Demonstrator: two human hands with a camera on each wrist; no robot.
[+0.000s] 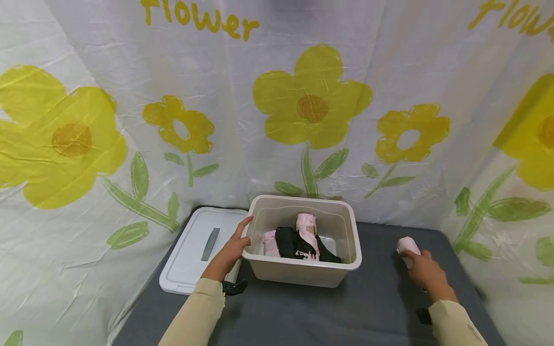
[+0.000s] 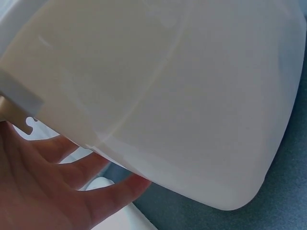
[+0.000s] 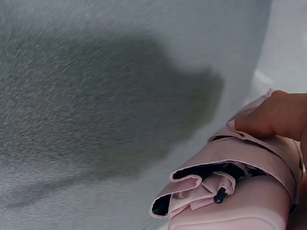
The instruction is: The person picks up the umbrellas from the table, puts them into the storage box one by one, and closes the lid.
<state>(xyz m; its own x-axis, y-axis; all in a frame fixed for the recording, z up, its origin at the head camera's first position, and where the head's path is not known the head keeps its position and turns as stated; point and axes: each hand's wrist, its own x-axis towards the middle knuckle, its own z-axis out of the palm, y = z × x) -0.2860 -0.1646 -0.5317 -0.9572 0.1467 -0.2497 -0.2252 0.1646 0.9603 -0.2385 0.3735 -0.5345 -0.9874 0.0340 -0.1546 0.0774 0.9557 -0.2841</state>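
My right hand (image 1: 426,274) grips a pink folded umbrella (image 3: 230,182) above the right side of the dark table. In the right wrist view its loose folds and a small black rib tip show, with my thumb lying across the fabric. My left hand (image 1: 229,252) rests against the left end of a beige plastic box (image 1: 298,274), fingers fairly straight along its rim and outer wall. Inside the box lie a pink rolled bundle (image 1: 307,228), a black one (image 1: 285,242) and another pink one (image 1: 270,244); their lower parts are hidden by the front wall.
A white lid (image 1: 186,259) with a grey handle (image 1: 210,244) lies left of the box, partly under my left forearm. Behind the dark grey table (image 1: 311,312) hangs a white curtain (image 1: 233,168) printed with yellow flowers, which also closes off both sides.
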